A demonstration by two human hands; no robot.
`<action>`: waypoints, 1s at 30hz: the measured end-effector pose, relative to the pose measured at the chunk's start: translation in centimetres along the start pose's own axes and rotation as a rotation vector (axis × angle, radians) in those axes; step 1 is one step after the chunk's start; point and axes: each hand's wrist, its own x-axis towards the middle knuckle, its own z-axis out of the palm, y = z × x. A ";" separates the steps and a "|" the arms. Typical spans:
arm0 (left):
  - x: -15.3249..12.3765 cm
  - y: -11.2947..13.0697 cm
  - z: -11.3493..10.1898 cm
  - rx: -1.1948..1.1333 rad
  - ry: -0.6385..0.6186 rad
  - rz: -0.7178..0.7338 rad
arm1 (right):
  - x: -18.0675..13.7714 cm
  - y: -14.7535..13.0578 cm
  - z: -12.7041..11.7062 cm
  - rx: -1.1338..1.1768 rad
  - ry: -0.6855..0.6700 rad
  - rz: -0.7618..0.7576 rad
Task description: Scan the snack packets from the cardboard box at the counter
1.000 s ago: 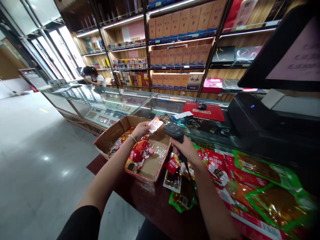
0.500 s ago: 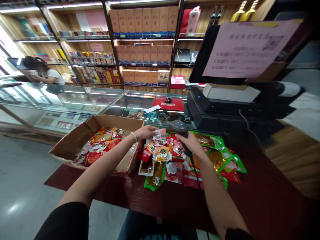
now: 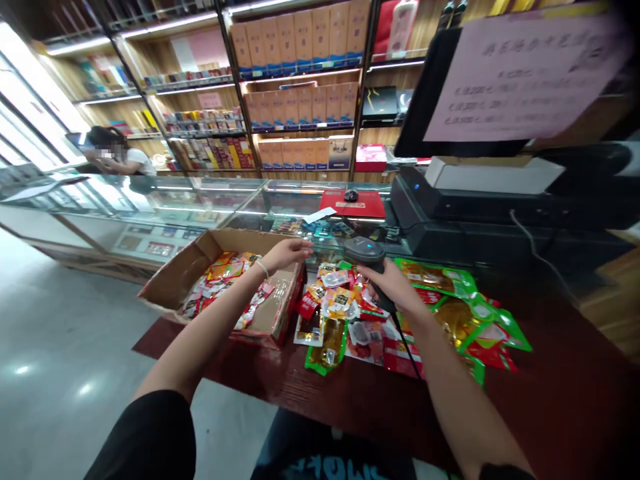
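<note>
My right hand (image 3: 395,285) is wrapped around the handle of a black barcode scanner (image 3: 364,249), whose head points left over a pile of small snack packets (image 3: 340,300). Its cord hangs down across the pile. Above the right rim of an open cardboard box (image 3: 220,237), my left hand (image 3: 289,255) hovers with fingers stretched out and nothing visible in them. Inside the box lie more red and orange packets (image 3: 225,270). Larger green-edged packets (image 3: 445,280) lie right of the scanner, partly behind my right arm. One green-edged packet (image 3: 327,347) rests at the pile's near side.
A black register with a screen (image 3: 433,93) bearing a pink paper sign (image 3: 520,77) stands at the right. A red mat (image 3: 325,200) with a mouse (image 3: 351,195) lies on the glass counter (image 3: 200,190). Another person (image 3: 113,150) is at the far left. Stocked shelves line the back.
My left hand has let go of a small packet, which lies on the pile, and has moved left toward the box. My right hand still holds the scanner. The view has shifted.
</note>
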 end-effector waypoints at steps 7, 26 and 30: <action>-6.7 -4.3 -8.5 0.124 0.244 -0.143 | 1.1 -2.2 6.7 -0.057 -0.190 -0.052; -14.3 -10.8 -14.3 1.212 -0.171 -0.343 | 1.8 -3.5 16.9 -0.198 -0.486 -0.096; -13.5 -10.3 -14.3 1.156 -0.219 -0.317 | 1.8 -3.5 16.6 -0.226 -0.486 -0.071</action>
